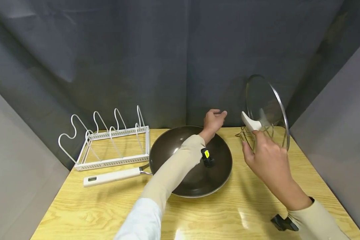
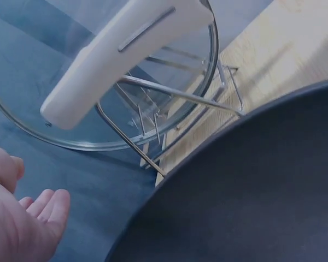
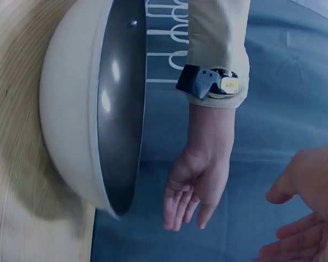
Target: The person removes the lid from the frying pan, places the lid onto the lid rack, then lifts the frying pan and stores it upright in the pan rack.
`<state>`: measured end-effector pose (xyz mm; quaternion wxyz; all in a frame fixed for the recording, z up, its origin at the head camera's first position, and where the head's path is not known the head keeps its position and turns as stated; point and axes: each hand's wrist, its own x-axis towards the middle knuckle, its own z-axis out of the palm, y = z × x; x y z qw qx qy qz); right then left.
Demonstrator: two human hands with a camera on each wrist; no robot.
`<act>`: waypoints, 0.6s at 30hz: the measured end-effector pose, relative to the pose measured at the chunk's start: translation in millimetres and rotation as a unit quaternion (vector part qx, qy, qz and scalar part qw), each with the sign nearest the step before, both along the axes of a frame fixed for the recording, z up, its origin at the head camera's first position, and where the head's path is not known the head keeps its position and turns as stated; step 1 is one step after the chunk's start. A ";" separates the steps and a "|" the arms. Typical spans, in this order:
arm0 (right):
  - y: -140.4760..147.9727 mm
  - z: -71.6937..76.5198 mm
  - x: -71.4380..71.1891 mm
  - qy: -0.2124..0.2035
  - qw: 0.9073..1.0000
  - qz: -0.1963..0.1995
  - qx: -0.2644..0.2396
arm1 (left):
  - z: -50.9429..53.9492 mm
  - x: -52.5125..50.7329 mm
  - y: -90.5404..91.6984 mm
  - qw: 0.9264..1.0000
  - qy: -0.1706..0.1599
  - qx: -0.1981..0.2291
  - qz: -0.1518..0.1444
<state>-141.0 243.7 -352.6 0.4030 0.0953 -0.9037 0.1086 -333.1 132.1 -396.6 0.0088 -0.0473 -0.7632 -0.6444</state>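
A glass lid (image 1: 265,100) with a metal rim and a white handle (image 1: 250,122) stands upright at the wire rack (image 2: 153,84) on the right. My right hand (image 1: 268,160) is close to the lid's handle, thumb apart from the fingers; in the right wrist view nothing shows between them. Whether its fingertips touch the handle is hidden. My left hand (image 1: 214,121) reaches over the far edge of the wok (image 1: 192,180), its fingers loosely bent and holding nothing. The wok is dark inside and pale outside, with a white handle (image 1: 114,176) pointing left.
A white wire rack (image 1: 112,163) with several upright loops stands left of the wok, behind the wok's handle. All of it rests on a wooden table (image 1: 87,213). A dark curtain (image 1: 156,60) hangs behind, and grey panels flank both sides.
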 end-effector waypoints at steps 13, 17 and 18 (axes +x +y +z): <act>-9.3 -5.0 -2.5 -0.061 0.998 0.014 -0.031 | 23.2 27.8 -58.2 0.996 0.026 -0.015 -0.085; -6.7 -10.2 -1.6 -0.110 0.992 0.027 -0.054 | 27.0 36.9 -77.8 0.991 0.016 -0.048 -0.128; -6.0 -11.8 -1.6 -0.125 0.990 0.032 -0.059 | 28.3 40.0 -83.7 0.988 0.014 -0.065 -0.139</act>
